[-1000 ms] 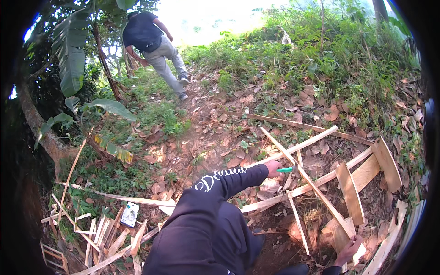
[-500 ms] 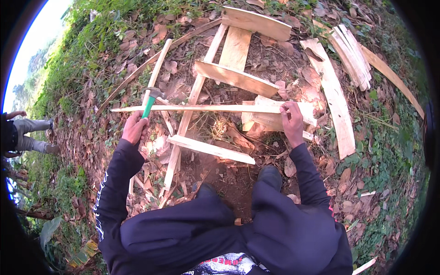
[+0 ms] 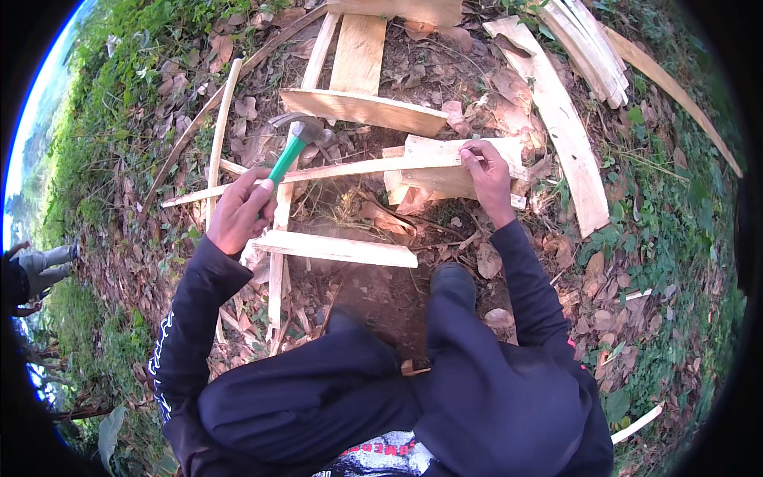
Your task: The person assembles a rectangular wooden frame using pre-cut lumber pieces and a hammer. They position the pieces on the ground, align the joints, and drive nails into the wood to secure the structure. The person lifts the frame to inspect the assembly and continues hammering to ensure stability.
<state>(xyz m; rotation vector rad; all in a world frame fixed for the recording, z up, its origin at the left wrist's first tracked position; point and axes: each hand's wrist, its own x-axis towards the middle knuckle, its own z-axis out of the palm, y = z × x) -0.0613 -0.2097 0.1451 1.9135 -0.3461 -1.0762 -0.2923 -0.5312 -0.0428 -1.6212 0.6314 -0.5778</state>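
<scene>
My left hand (image 3: 241, 213) grips a claw hammer (image 3: 290, 148) by its green handle, with the metal head raised over a long thin wooden slat (image 3: 334, 170). My right hand (image 3: 486, 175) pinches the right end of that slat, pressing it against a short wooden block (image 3: 445, 168). The slat lies across a rough frame of planks on bare soil. A flat board (image 3: 334, 249) lies crosswise below the slat, close to my left hand. My knees and dark shoes are just below the frame.
A wider board (image 3: 362, 110) stands on edge above the slat. Long curved planks (image 3: 556, 119) and a bundle of slats (image 3: 592, 48) lie at the upper right. Dry leaves and grass surround the frame. Another person's legs (image 3: 40, 266) show at the far left edge.
The view swung from the slope down onto the wooden frame. My left hand has brought the hammer in closer over the slat, and my right hand keeps hold of the slat's right end.
</scene>
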